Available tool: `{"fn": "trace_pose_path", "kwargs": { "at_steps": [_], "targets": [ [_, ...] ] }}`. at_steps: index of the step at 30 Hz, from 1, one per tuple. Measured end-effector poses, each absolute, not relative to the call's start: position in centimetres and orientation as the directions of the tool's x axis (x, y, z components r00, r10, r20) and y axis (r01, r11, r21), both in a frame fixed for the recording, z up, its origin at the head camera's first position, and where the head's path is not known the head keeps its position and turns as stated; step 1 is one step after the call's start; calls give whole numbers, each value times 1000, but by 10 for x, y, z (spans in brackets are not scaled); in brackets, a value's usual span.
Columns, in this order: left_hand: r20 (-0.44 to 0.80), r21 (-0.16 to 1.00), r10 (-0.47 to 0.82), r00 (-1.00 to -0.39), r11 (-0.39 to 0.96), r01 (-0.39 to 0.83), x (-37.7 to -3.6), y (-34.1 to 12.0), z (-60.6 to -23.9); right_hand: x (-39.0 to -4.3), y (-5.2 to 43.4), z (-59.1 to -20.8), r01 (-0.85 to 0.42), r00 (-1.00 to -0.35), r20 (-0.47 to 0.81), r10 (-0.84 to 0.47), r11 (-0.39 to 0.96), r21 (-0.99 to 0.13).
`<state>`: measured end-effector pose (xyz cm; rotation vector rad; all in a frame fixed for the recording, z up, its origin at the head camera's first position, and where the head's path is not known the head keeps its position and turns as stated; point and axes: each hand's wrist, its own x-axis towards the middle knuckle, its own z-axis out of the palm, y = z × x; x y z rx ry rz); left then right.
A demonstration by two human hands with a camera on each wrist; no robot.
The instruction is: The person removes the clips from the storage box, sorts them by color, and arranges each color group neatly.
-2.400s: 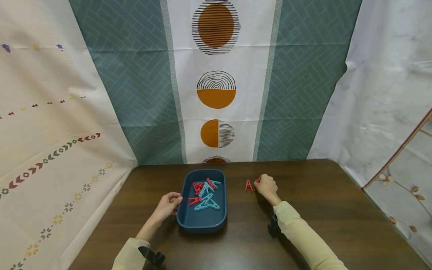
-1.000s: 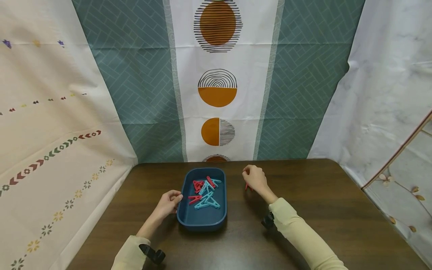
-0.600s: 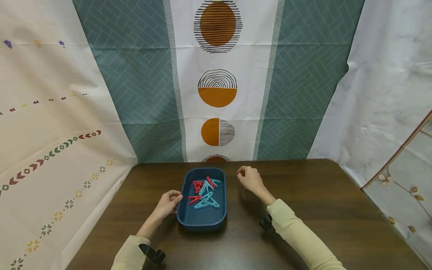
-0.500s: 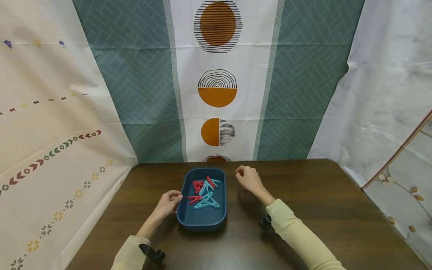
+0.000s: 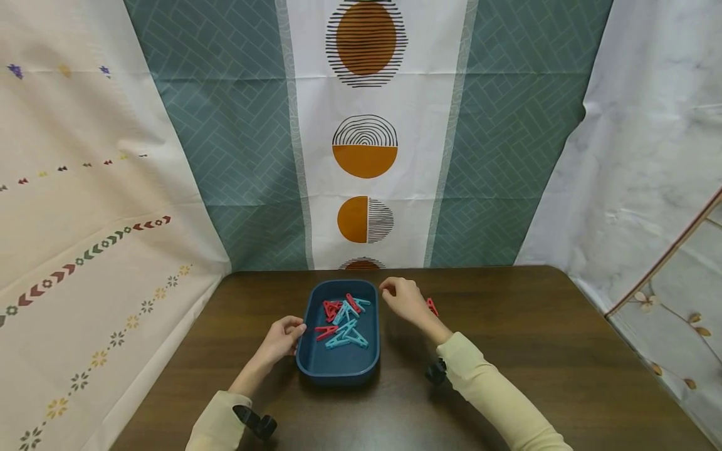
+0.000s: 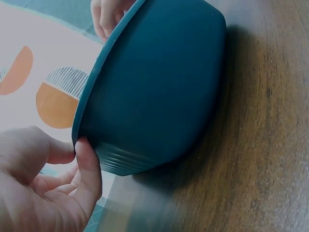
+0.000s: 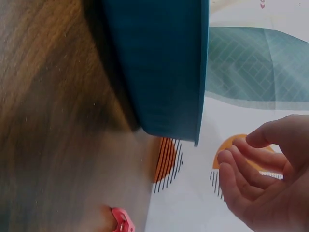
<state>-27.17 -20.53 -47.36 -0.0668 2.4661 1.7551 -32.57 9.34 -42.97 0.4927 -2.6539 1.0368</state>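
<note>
Head view shows pegs (image 5: 342,320) in tray (image 5: 338,369), right wrist view 1 red peg (image 7: 121,221) (on table)

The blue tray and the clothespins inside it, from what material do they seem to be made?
The blue tray looks like moulded plastic with a matte finish: one even dark teal colour, rounded corners, a thin rim and fine ridges near its base in the left wrist view. The clothespins in it seem to be plastic too: uniform red and light blue, slightly glossy. Any metal springs are too small to see.
</note>
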Motion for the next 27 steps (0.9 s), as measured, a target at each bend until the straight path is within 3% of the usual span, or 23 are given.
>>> {"fn": "trace_pose_path", "kwargs": {
  "at_steps": [12,27],
  "targets": [
    [-115,938,31,-993,334,-98,-269,-205,-472,-321,75,-429,-482,-876,331,-351,624,-615],
    [-121,935,13,-993,338,-109,-269,-206,-471,-316,53,-432,-598,-788,251,-562,601,-531]
  ]
}}
